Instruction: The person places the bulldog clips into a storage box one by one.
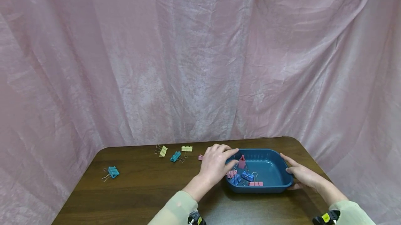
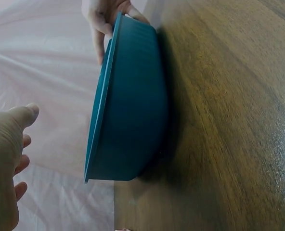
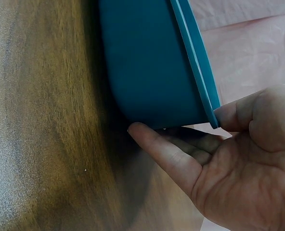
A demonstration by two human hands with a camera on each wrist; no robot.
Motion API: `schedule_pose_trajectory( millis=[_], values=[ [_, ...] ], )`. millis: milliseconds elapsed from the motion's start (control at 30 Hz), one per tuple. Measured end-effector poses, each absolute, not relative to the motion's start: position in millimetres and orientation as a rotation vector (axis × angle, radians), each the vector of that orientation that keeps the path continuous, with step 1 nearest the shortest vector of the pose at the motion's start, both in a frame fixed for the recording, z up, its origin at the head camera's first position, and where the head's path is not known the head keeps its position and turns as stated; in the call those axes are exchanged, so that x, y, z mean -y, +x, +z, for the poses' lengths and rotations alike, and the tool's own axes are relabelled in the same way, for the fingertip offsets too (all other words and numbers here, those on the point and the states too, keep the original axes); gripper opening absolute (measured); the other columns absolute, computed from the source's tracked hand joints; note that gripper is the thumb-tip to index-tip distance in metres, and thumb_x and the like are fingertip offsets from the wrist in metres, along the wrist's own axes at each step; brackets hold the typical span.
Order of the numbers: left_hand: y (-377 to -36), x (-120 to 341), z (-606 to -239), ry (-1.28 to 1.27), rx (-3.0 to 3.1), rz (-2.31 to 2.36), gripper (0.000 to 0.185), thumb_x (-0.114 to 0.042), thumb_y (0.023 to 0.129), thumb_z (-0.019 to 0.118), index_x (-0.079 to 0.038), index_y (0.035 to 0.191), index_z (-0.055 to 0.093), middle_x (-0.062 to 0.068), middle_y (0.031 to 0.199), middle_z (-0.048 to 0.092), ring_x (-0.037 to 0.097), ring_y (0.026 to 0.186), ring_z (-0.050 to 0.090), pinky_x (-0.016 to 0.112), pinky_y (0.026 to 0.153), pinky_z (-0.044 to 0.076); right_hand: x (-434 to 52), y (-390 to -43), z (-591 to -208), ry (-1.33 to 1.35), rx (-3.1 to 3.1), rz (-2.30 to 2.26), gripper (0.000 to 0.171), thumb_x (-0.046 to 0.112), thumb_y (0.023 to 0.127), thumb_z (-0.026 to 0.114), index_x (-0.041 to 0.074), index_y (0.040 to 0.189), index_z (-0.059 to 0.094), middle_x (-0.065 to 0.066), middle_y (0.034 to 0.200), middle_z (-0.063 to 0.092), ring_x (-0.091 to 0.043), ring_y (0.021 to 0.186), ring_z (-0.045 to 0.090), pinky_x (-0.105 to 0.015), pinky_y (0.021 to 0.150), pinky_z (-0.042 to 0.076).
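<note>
A: On the table's (image 1: 141, 190) right half, seen from the head camera, sits the teal tray (image 1: 275, 157). Its long axis runs left to right, parallel to the table's front edge, open side up.

B: And the hands?

A: The left hand (image 1: 216, 164) hovers over the tray's left rim, fingers loosely bent above a pink binder clip (image 1: 241, 162) standing inside; I cannot tell whether it pinches anything. The right hand (image 1: 302, 174) holds the tray's right end, thumb on the rim, fingers underneath.

B: What else is in the tray?

A: Blue clips (image 1: 247, 176) and pink clips (image 1: 256, 184) lie along its front-left part. Outside it, toward the table's back edge, lie yellow clips (image 1: 187, 148) and a teal clip (image 1: 175, 156); another teal clip (image 1: 112, 172) lies near the left edge.

B: Room to move?

A: Bare wood lies in front of the tray and across the left-front part of the table. The right edge is near the tray.

B: The left wrist view?

A: The tray's outer wall (image 2: 133, 110) rests on the wood, and the left hand's (image 2: 5, 163) thumb and fingers stand apart from it, touching nothing.

B: And the right wrist?

A: The right hand (image 3: 234, 163) grips the rim (image 3: 195, 62): thumb against the lip, fingertips tucked under the base at the tabletop.
</note>
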State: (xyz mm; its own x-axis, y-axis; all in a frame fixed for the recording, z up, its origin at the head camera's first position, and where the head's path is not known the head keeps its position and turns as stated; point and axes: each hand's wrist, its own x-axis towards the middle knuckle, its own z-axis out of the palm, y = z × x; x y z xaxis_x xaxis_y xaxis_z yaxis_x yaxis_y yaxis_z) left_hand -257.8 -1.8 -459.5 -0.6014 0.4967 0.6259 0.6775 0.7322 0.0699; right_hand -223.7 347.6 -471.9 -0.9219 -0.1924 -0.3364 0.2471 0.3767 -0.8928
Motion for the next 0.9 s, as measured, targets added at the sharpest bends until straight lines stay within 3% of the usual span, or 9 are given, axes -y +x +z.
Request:
schedule_pose_trajectory(
  millis=[633,900],
  values=[
    [-258.4,7.8,-454.9,-0.878,2.382,-0.439,0.041,-0.046,0.094,0.073,-0.031,0.132,0.071,-0.008,0.118,0.068,0.015,0.109,0.059,0.037,0.093,0.048,-346.0,-222.3,-470.5,0.06,-2.245,-1.585,0.07,0.002,0.104,0.033,0.011,0.164,-0.001,-0.04,0.158,-0.011,-0.072,0.132,0.027,-0.061,0.083,0.056],
    [-258.8,11.7,-453.9,-0.869,2.349,-0.445,0.04,-0.043,0.093,0.076,-0.03,0.131,0.072,-0.008,0.117,0.068,0.015,0.108,0.06,0.038,0.093,0.049,-346.6,-223.5,-471.0,0.054,-2.245,-1.58,0.069,0.003,0.105,0.032,0.012,0.164,-0.002,-0.04,0.159,-0.012,-0.073,0.133,0.021,-0.063,0.083,0.055]
  ],
)
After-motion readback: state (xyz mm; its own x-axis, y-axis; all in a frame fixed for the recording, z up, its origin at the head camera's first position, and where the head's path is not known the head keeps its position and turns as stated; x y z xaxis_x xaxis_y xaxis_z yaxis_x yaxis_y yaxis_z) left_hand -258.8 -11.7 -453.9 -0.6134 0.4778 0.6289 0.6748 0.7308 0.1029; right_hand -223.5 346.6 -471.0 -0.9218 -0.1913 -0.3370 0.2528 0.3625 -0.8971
